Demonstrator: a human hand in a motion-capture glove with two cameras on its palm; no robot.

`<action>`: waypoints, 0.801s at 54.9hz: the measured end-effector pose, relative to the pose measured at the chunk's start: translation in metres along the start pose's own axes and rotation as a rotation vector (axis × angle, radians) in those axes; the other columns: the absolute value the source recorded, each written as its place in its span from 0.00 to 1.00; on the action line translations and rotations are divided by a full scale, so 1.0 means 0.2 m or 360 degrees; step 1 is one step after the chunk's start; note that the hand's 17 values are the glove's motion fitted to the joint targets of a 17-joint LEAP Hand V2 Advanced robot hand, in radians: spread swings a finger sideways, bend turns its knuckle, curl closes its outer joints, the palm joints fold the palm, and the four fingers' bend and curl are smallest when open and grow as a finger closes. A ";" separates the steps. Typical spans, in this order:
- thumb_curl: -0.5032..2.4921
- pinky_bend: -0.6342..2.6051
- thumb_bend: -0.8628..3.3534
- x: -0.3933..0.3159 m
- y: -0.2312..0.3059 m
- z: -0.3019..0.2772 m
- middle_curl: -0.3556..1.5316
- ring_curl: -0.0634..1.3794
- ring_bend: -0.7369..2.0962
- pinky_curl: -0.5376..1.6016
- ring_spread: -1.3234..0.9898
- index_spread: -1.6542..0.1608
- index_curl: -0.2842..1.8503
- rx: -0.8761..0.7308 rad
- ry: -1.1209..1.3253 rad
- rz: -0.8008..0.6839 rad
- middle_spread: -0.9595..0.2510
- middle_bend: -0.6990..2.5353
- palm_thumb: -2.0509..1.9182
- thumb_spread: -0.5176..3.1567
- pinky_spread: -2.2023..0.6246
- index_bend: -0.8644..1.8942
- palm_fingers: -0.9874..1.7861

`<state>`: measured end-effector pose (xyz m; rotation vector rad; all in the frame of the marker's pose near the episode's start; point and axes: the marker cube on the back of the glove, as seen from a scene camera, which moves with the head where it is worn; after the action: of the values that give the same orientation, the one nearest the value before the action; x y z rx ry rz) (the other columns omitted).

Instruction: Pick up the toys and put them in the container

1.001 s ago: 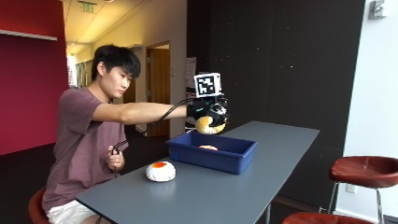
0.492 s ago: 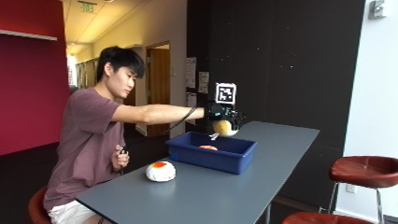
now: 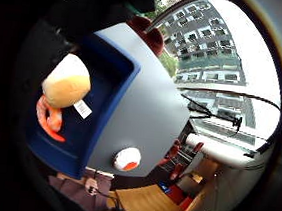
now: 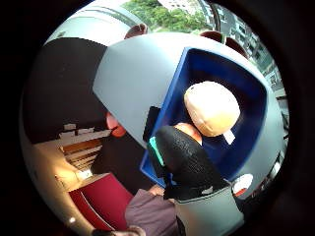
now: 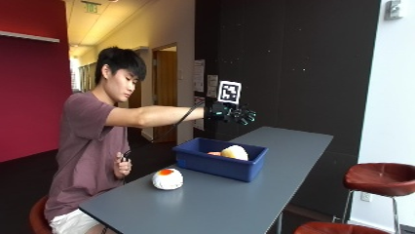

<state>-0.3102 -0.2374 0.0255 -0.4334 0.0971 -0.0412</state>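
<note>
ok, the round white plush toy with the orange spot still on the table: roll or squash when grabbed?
The round white plush toy with the orange spot looks soft, so it would probably squash and feel light. Its domed shape sits flat on the grey table, so rolling seems unlikely.

No lettering can be read anywhere around me. The white tag [image 3: 82, 109] on the plush toy [image 3: 66, 80] in the blue container [image 5: 220, 165] shows no legible print, the papers [image 5: 205, 86] posted on the dark wall are too small to make out, and the green ceiling sign [image 5: 90, 7] above the corridor is unreadable.
</note>
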 end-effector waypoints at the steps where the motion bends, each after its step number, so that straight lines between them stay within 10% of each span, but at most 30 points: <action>1: 0.33 0.52 0.19 0.03 0.02 -0.01 0.38 0.27 0.43 0.45 0.58 0.76 0.33 0.0008 -0.0003 -0.0014 0.77 0.24 0.50 0.46 0.79 0.33 0.22; 5: 0.32 0.51 0.19 0.13 0.14 -0.06 0.36 0.26 0.42 0.44 0.58 0.76 0.31 0.0030 -0.0034 -0.0348 0.78 0.24 0.50 0.46 0.79 0.34 0.23; 22: 0.29 0.48 0.19 0.72 0.58 0.01 0.32 0.25 0.39 0.42 0.59 0.76 0.26 -0.0043 0.0051 0.0011 0.78 0.25 0.50 0.47 0.80 0.34 0.26; 44: 0.26 0.47 0.20 0.86 1.05 0.96 0.30 0.25 0.37 0.42 0.59 0.77 0.23 -0.0257 -0.0062 -0.0154 0.79 0.25 0.51 0.48 0.80 0.35 0.28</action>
<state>-0.1155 0.0237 0.0959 -0.5996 0.0411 -0.1204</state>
